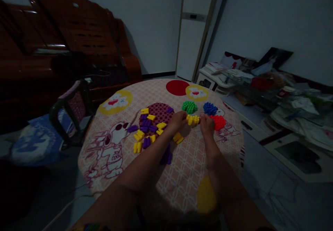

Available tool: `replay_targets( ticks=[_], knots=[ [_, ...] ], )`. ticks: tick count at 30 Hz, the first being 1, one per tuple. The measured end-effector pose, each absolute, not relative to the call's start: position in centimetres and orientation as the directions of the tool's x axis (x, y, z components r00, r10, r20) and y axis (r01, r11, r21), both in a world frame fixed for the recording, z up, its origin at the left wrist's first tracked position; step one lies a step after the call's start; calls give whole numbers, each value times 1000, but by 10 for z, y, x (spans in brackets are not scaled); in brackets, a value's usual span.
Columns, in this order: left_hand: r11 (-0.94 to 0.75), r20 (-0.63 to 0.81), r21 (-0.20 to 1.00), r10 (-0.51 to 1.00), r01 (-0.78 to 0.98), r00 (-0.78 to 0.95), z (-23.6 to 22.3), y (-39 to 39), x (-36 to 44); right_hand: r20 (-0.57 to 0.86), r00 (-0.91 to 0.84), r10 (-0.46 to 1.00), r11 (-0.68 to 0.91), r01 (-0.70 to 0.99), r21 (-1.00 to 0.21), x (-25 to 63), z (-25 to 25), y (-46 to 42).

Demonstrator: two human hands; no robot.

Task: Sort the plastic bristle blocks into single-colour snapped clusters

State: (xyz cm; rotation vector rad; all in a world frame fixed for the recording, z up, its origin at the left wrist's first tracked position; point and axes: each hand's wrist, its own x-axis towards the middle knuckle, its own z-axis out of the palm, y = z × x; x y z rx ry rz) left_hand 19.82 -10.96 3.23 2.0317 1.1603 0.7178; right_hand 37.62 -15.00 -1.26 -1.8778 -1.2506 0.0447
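Near the middle of the frame, slightly right of centre, the person's left hand and right hand face each other with a small yellow knobbly plastic cluster between them. The left fingertips pinch its left end and the right fingertips its right end, so both hands are closed on it, just above the table.

Around them stand three knobbly plastic clusters: a green cluster above the held one, a blue cluster to the upper right, and a bright red cluster beside the right hand.

Left of centre, loose yellow plastic blocks and loose purple plastic blocks lie scattered, some partly hidden behind the left forearm. All rest on a pale pink patterned tablecloth with cartoon prints. A carved brown wooden sofa fills the upper left; a white cabinet-like unit stands at upper centre.
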Motion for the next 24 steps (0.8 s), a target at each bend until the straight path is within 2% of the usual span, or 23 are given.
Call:
replay_targets(
  ticks=[5, 12, 19, 24],
  knots=[
    [-375, 129, 692, 905, 617, 405, 20, -107, 220, 413, 485, 771, -122, 748, -652, 377, -13, -149],
    [-361, 138, 703, 914, 613, 381, 10, -103, 227, 425, 459, 780, -112, 771, -627, 378, -16, -149],
    [-339, 113, 744, 913, 575, 391, 14, -104, 225, 420, 455, 785, -79, 746, -661, 378, -16, -149],
    [-518, 262, 666, 836, 537, 482, 18, -119, 206, 431, 450, 782, -77, 756, -650, 379, -17, -148]
  ],
)
